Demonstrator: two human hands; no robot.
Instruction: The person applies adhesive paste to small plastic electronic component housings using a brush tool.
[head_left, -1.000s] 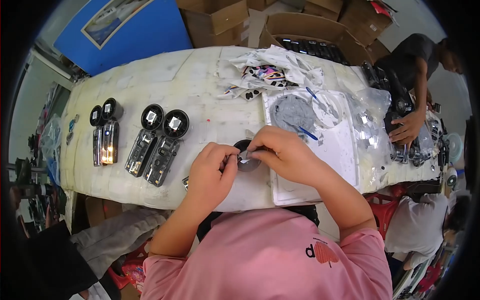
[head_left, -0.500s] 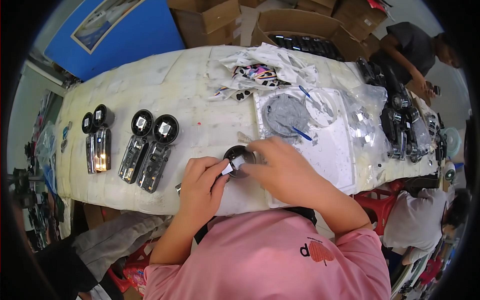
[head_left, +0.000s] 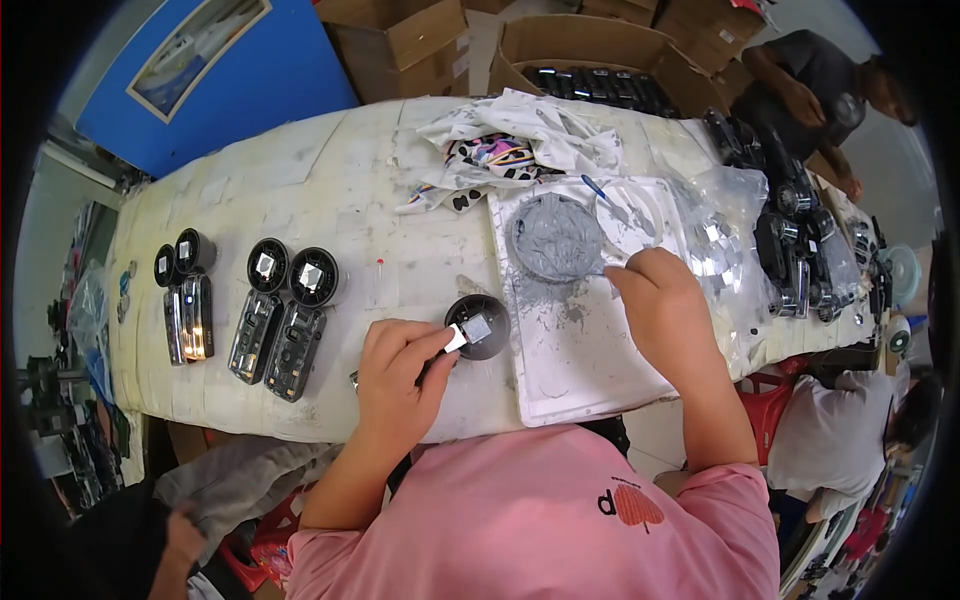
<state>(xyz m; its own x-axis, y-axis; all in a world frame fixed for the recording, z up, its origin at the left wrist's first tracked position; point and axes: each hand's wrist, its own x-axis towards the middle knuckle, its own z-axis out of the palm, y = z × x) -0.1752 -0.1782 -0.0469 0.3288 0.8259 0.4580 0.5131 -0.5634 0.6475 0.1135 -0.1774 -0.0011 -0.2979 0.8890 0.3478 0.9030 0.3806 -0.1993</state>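
Note:
My left hand (head_left: 400,375) is closed in a pinch on a small white square piece (head_left: 456,338), at the near left rim of a black round cup (head_left: 492,350). Inside that cup lies a grey square plate (head_left: 477,328). A bit of a dark part pokes out beneath this hand, mostly hidden. To the right, my right hand (head_left: 655,295) pinches a thin blue-handled tool (head_left: 602,272) at the edge of a round tub (head_left: 520,268) of grey paste. The tool's working end cannot be made out. The tub stands on a smeared white tray (head_left: 590,370).
Several black round cups (head_left: 314,279) with clear-cased bodies (head_left: 297,355) lie at the left. A second blue-handled spatula (head_left: 596,187) rests on a white lid. Behind are crumpled cloth (head_left: 530,130), a bag of shiny squares (head_left: 722,250) and black devices (head_left: 790,200). A co-worker stands far right.
My right hand has left the black cup, moved right and taken hold of the blue-handled tool by the tub. My left hand still holds the white piece in nearly the same place.

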